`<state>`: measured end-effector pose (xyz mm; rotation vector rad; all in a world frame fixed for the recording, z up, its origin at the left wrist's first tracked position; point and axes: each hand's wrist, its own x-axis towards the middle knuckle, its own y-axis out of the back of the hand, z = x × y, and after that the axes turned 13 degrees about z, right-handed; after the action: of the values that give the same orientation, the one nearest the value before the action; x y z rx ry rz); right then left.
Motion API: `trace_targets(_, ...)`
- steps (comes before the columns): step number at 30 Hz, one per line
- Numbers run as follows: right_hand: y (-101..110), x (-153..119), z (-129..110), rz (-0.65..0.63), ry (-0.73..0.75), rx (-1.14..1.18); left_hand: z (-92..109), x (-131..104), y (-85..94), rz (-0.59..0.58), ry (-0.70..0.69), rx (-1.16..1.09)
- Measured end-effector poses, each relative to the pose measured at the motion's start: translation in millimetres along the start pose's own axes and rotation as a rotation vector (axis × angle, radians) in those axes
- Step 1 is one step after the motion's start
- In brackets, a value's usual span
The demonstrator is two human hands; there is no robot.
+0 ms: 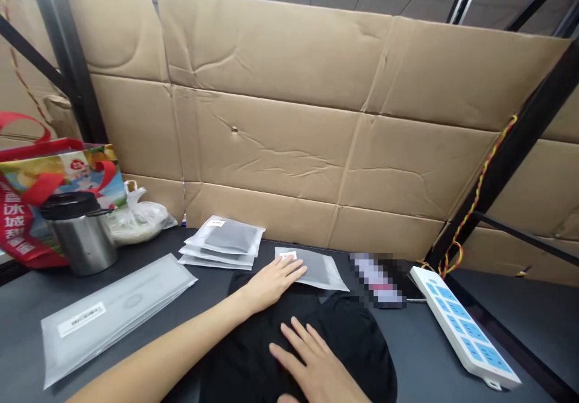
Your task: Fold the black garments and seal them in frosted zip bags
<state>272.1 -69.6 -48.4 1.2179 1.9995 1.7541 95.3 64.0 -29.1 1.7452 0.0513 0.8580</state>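
Observation:
My left hand lies with its fingers spread, its fingertips on the label end of a frosted plastic packet holding something dark. Below it my right hand rests open, fingers apart, on a black cloth laid on the dark table. The cloth reaches the bottom edge of the view. Left of the packet is a small stack of similar frosted packets with a white label on top. Further left lie larger, longer frosted packets, overlapping, with a barcode label on the uppermost.
A steel flask, a colourful red-handled bag and a tied clear plastic bag stand at the left. To the right are a pixelated object and a white power strip. Cardboard walls the back of the table.

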Motion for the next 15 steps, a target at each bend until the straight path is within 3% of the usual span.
trace_targets(4, -34.8, -6.8, 1.4, 0.076, 0.081, -0.03, -8.1, -2.5, -16.0, 0.027, 0.071, -0.003)
trace_targets(7, -47.4, -10.7, -4.2, 0.15, 0.087, -0.052, -7.2, -4.0, -18.0, 0.044, 0.136, -0.002)
trace_targets(11, -24.4, -3.3, -10.3, 0.195, -0.008, 0.025, -6.2, -12.0, 6.6, 0.072, 0.186, -0.018)
trace_targets(15, 17.3, 16.2, 14.3, 0.424, -0.343, 0.044, -20.1, -46.1, 50.6, 0.092, 0.265, 0.012)
